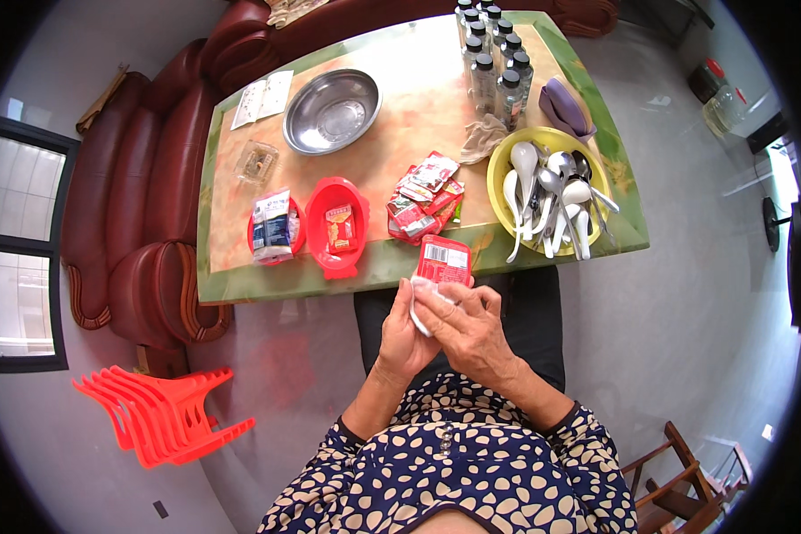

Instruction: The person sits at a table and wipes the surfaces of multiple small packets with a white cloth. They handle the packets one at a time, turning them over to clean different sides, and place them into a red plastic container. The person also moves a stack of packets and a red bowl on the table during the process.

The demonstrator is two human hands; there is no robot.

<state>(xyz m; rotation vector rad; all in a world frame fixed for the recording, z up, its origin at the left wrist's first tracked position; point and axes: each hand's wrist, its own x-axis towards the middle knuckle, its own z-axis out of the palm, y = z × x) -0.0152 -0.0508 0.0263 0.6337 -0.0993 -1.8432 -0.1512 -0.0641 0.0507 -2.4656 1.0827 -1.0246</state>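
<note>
Both hands are together just beyond the table's near edge, around a red packet [445,254] with a white barcode label. My left hand [403,336] is closed at the packet's lower end, its thumb pointing up; most of its fingers are hidden. A piece of white cloth or tissue [421,313] lies between the hands. My right hand [473,336] has its bent fingers pressed on that white piece, against the packet. Just beyond the hands, a pile of red and white sachets [425,191] lies on the table.
On the table [347,289] stand a red basin [362,254] with a packet, another red basket [295,251] with packets, a steel bowl [307,133], a clear box [256,162], a yellow basin [498,214] of spoons and several black-capped bottles [483,84]. A red plastic chair [165,414] stands left.
</note>
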